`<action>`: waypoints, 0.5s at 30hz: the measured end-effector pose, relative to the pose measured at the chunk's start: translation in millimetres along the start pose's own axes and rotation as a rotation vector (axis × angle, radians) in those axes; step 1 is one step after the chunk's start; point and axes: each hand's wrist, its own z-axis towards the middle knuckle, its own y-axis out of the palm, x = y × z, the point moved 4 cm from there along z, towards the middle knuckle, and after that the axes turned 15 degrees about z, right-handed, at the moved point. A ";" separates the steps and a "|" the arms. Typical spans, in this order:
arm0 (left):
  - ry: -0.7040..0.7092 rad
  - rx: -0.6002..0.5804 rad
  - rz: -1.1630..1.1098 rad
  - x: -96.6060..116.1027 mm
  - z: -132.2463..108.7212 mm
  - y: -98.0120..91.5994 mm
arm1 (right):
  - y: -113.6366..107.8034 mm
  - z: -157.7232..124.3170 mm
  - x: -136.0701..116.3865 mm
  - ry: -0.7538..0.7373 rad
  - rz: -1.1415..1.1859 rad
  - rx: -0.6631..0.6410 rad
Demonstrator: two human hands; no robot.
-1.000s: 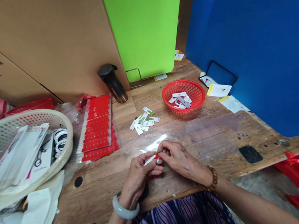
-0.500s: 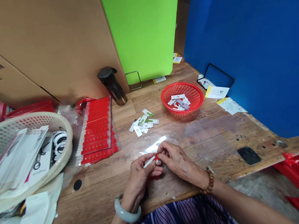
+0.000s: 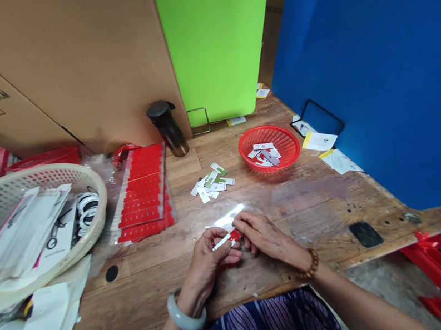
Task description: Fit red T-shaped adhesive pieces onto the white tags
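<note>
Between my two hands, just above the table's near part, is a small white-and-red card. My left hand pinches its white end between thumb and fingers. At the red end, the fingertips of my right hand are closed on it; its far edge is hidden by them. Beyond my hands lies a loose pile of small white and green cards with notches cut in them. A red plastic basket to the right of the pile holds several similar white, red and grey cards.
Stacked red card sheets in clear plastic lie left, beside a large cream basket of printed cards and black-and-white rings. A dark tumbler stands by the cardboard box. Green and blue panels border the back and right.
Both hands stay at nearly the same place with the card. My right fingers have shifted slightly, and more of the card's red end shows. The camera view has moved a little.
</note>
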 end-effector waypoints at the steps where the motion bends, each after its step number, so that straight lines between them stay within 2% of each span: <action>1: 0.005 -0.006 0.003 0.5 -0.4 0.4 | 1.9 -1.0 -1.3 -0.003 0.008 -0.024; 5: 0.033 -0.033 0.014 2.8 -2.8 4.0 | 6.5 -1.6 -3.4 -0.009 0.065 -0.084; 8: 0.033 -0.038 0.005 4.4 -4.2 5.7 | 7.0 1.7 6.3 0.059 0.156 -0.132; 11: 0.024 -0.027 -0.002 5.9 -4.6 5.2 | 5.1 4.9 15.5 0.104 0.280 -0.175; 15: 0.007 -0.022 -0.010 6.6 -4.3 4.3 | 0.2 4.0 13.5 0.111 0.314 -0.213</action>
